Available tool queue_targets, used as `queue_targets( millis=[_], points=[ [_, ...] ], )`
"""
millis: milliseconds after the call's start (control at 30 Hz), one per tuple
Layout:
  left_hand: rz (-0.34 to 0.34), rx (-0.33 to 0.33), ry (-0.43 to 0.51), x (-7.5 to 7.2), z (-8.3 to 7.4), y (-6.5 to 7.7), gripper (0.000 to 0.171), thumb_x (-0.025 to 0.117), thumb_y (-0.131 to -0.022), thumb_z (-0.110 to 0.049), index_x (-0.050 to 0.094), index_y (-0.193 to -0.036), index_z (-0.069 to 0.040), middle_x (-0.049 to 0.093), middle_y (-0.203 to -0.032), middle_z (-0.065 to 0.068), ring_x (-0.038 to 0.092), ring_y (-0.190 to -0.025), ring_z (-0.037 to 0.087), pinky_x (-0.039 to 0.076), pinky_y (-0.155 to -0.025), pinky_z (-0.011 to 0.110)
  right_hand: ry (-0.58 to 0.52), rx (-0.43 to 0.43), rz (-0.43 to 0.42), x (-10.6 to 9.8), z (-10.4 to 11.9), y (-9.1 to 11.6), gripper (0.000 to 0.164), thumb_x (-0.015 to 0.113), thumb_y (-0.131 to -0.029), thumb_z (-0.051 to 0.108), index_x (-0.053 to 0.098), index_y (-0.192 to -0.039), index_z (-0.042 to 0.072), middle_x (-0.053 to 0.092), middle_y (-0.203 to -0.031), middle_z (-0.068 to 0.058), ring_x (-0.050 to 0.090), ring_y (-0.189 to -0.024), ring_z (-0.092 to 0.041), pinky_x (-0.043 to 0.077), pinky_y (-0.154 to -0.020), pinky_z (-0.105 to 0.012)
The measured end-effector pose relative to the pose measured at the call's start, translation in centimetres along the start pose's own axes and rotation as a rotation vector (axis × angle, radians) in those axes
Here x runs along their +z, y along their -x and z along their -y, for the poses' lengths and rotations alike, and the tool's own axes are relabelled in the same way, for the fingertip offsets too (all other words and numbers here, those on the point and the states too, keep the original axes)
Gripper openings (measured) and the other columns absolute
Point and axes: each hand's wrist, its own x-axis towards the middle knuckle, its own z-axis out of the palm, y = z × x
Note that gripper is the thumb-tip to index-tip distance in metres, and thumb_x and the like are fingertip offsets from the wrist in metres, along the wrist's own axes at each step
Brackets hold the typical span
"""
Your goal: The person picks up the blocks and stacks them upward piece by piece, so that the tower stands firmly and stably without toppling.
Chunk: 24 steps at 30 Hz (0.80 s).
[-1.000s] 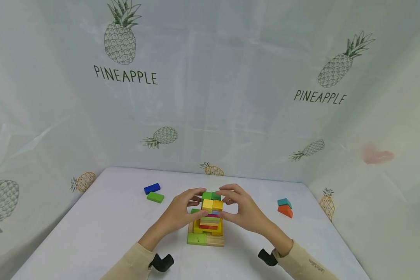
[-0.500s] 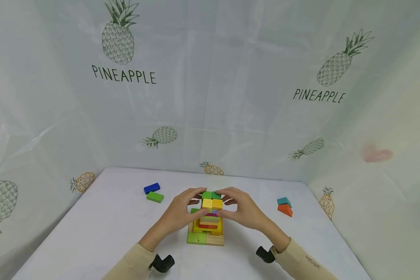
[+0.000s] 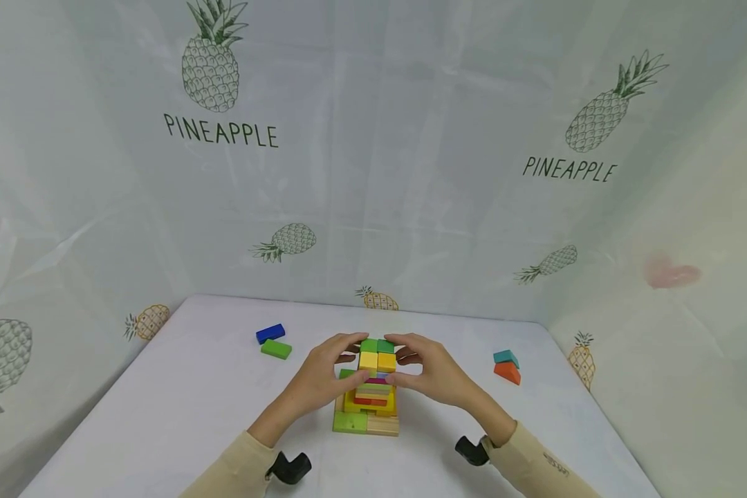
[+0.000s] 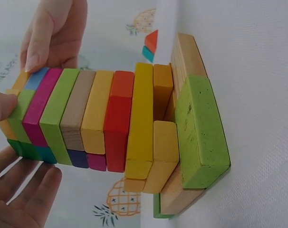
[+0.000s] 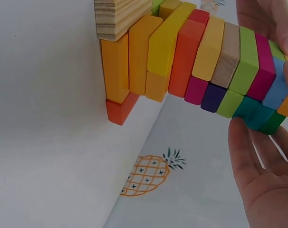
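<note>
A tall tower of coloured wooden blocks (image 3: 373,391) stands mid-table on a base of green and bare-wood blocks (image 4: 203,137). Two yellow blocks (image 3: 369,362) lie side by side near its top, with green blocks (image 3: 369,345) behind them. My left hand (image 3: 319,372) holds the upper tower from the left, thumb at the front and fingers at the back. From the right, my right hand (image 3: 432,373) grips it the same way. In the right wrist view, right fingertips (image 5: 238,128) touch teal blocks (image 5: 247,108) on the back side. Some fingertips are hidden behind the tower.
Left of the tower lie a blue block (image 3: 270,333) and a green block (image 3: 277,349). An orange block (image 3: 507,373) and a teal block (image 3: 506,358) sit to the right. A pineapple-print curtain (image 3: 398,173) hangs behind the white table (image 3: 224,415).
My right hand has shifted slightly left against the tower. The top yellow and green blocks now sit more evenly side by side. My left hand has hardly moved.
</note>
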Motion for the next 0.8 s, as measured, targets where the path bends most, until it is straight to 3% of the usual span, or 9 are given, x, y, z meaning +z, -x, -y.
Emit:
queue_targets(
  millis=[500,800],
  points=[
    [0.003,-0.007,-0.009,0.11,0.2,-0.02,0.067,0.081,-0.097,-0.035,0.052,-0.155,-0.021,0.06,-0.146,-0.004,0.063,-0.129,0.016,0.056,-0.106,0.034,-0.069,0.044,0.028,-0.16,-0.26,-0.14,0.071,0.086,-0.092,0.032,0.055,-0.152,0.013,0.066,-0.139,-0.003,0.07,-0.115,-0.023,0.059,-0.102,-0.038],
    [0.017,-0.031,0.003,-0.08,0.38,-0.08,0.069,0.082,-0.095,-0.039,0.053,-0.156,-0.024,0.06,-0.147,-0.005,0.062,-0.131,0.014,0.055,-0.106,0.036,-0.064,0.04,0.003,0.25,-0.01,-0.01,0.069,0.086,-0.092,0.028,0.057,-0.151,0.007,0.068,-0.135,-0.003,0.071,-0.112,-0.023,0.059,-0.102,-0.04]
  ],
)
